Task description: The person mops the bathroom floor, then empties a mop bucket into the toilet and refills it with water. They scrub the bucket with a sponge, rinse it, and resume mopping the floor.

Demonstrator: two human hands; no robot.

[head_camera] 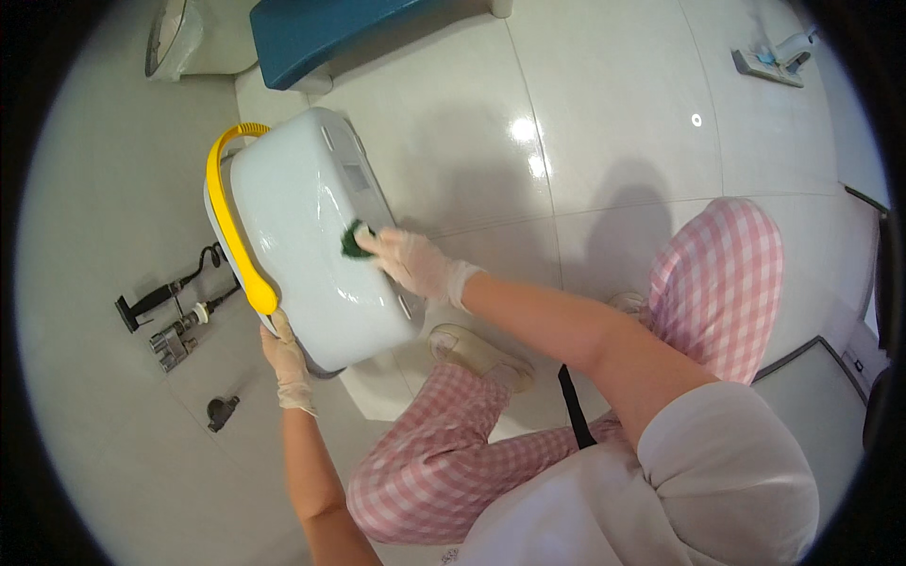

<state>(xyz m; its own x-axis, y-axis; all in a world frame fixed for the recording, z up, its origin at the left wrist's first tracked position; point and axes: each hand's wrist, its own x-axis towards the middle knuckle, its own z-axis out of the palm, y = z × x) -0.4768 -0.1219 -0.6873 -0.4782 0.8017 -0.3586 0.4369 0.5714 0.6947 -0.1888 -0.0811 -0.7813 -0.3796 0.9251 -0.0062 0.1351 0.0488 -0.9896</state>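
Note:
A glossy white plastic bucket (304,233) lies tipped on its side, its yellow handle (233,226) arching along its left edge. My left hand (287,357), in a translucent glove, grips the bucket's rim beside the lower end of the handle. My right hand (410,262), gloved too, holds a dark green scouring pad (356,240) against the bucket's side. The fingertips partly cover the pad. The bucket's interior is hidden from view.
Wall fittings include a black sprayer (148,304), a metal valve (172,344) and a dark fitting (222,412). A lined bin (212,42) and a blue-topped stool or bench (333,32) stand beyond the bucket. A flat mop head (768,68) rests at upper right.

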